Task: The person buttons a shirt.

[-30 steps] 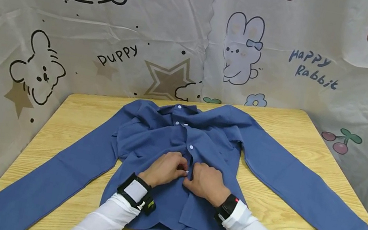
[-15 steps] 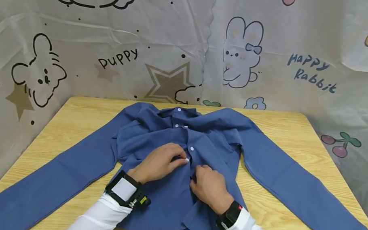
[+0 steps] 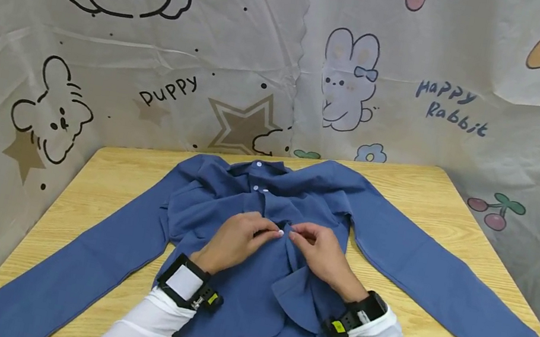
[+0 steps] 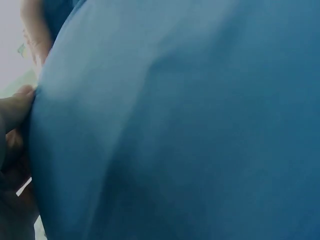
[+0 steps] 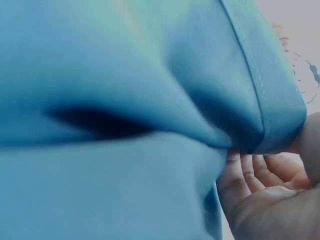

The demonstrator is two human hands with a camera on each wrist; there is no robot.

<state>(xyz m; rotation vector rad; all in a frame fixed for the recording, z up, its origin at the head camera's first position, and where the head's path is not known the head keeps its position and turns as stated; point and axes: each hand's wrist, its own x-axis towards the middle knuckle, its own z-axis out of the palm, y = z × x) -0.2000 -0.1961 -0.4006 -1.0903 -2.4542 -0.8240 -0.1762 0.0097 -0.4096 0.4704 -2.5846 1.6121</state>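
A blue long-sleeved shirt (image 3: 236, 301) lies front up, its collar away from me. At the middle of its front, my left hand (image 3: 234, 239) pinches the cloth beside a white button (image 3: 281, 232) between thumb and fingers. Just to the right, my right hand (image 3: 327, 257) pinches the edge of the other front panel (image 3: 296, 296), which is lifted and folded back below. Cloth fills most of the left wrist view, with the thumb (image 4: 17, 107) at its left side. A stitched edge (image 5: 260, 100) runs down to the fingers in the right wrist view.
The shirt rests on a wooden table (image 3: 393, 329), its sleeves (image 3: 452, 273) spread to both sides. More white buttons (image 3: 258, 164) show near the collar. Behind stands a pale curtain (image 3: 254, 9) printed with cartoons.
My right hand has moved up toward the button, lifting the right front panel so that its lower corner folds over. My left hand has shifted slightly right with the button edge.
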